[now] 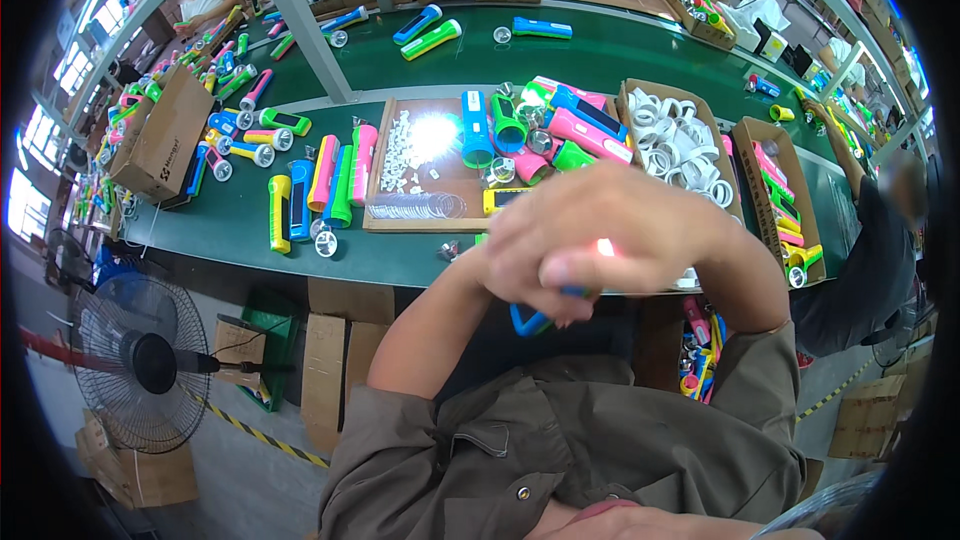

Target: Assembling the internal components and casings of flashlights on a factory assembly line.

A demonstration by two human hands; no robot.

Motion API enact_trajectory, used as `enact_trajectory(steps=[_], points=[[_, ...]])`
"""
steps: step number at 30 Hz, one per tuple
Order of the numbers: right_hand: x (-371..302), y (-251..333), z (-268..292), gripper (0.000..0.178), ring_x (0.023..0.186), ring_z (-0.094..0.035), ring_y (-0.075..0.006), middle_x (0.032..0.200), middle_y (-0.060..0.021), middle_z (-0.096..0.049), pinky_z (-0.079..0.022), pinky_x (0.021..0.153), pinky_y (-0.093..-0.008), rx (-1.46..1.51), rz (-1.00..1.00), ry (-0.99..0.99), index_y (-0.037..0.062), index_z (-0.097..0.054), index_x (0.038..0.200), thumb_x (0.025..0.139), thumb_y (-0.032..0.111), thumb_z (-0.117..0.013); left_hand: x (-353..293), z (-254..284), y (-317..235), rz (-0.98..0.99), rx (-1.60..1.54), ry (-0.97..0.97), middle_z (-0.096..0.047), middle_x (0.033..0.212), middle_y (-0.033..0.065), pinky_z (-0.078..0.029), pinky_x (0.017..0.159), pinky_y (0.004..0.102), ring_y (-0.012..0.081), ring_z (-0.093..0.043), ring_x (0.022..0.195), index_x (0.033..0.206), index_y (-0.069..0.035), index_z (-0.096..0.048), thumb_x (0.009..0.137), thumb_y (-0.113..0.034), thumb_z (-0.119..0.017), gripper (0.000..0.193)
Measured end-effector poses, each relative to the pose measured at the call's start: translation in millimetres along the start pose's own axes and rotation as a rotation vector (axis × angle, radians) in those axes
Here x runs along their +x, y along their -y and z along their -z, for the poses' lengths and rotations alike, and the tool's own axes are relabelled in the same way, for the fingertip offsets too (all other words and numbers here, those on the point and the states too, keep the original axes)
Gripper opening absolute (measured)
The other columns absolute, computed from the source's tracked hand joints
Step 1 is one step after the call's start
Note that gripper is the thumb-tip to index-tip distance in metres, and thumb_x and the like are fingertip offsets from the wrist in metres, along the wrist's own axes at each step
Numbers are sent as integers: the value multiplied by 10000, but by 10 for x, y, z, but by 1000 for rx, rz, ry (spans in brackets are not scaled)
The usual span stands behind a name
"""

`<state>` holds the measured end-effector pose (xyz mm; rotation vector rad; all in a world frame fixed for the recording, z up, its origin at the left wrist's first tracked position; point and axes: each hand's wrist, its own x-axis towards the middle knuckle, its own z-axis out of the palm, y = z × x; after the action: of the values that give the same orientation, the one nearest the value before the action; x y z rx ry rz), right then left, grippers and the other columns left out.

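Note:
Both hands meet in front of my chest, above the table's near edge. My right hand [620, 230] is closed and lies across the front, hiding much of what is gripped. Behind it, my left hand [505, 255] is also closed, its fingers mostly covered. A blue flashlight [530, 321] is between them; only its blue end shows below the fingers. A small reddish glow lights the right hand's skin. Just beyond the hands is a shallow wooden tray [376, 224] with small white parts [398, 155], clear discs [425, 206] and several flashlight bodies, including a pink one [585, 132].
An open carton of white rings [670, 140] stands right of the tray, beside a carton of flashlights [790, 210]. Upright bodies [335, 180] stand to the left. A white glare [436, 135] hides part of the tray. A fan [150, 360] stands lower left; co-workers sit across the table.

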<state>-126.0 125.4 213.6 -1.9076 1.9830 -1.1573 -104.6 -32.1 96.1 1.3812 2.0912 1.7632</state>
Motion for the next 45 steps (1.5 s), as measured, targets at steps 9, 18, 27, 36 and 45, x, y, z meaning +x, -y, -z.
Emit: enact_trajectory(steps=[9,18,27,36,45], points=[[123,-618,290,611,1257,-509,-237,1343,-140,-572,-354,1088,-361,536,-712,-349,16,-552,1345,1036,506,-357,267,61,-11,332,304,-658,-703,910,160,-544,749,364,260,-707,807,1114,19,-591,748,-160,-783,450],[190,-713,244,429,1052,-623,-219,1083,-142,-708,-442,993,-346,196,-660,-132,26,-735,1079,937,383,-544,335,72,43,402,522,-627,-682,875,243,-544,735,431,409,-684,818,1192,23,-515,727,-117,-771,549],[-137,-610,80,633,1324,-452,-232,1432,-145,-477,-314,1138,-388,747,-210,-451,13,-450,1421,1013,493,-384,226,194,104,-49,490,-559,-698,944,85,-553,700,319,186,-689,778,1143,-34,-625,821,-253,-789,423],[-309,-310,-325,587,1292,-474,-211,1432,-108,-457,-395,1074,-365,458,-257,-492,7,-401,1450,883,92,-530,166,156,75,-60,274,-560,-674,1023,92,-551,772,334,187,-676,919,1136,-32,-592,782,-163,-806,435],[-294,-501,-412,461,1188,-538,-180,1258,-109,-587,-397,1038,-321,682,-372,-680,-18,-500,1357,929,152,-471,180,29,149,118,275,-729,-715,937,138,-557,714,349,231,-723,863,1021,-2,-565,733,-266,-848,483]])
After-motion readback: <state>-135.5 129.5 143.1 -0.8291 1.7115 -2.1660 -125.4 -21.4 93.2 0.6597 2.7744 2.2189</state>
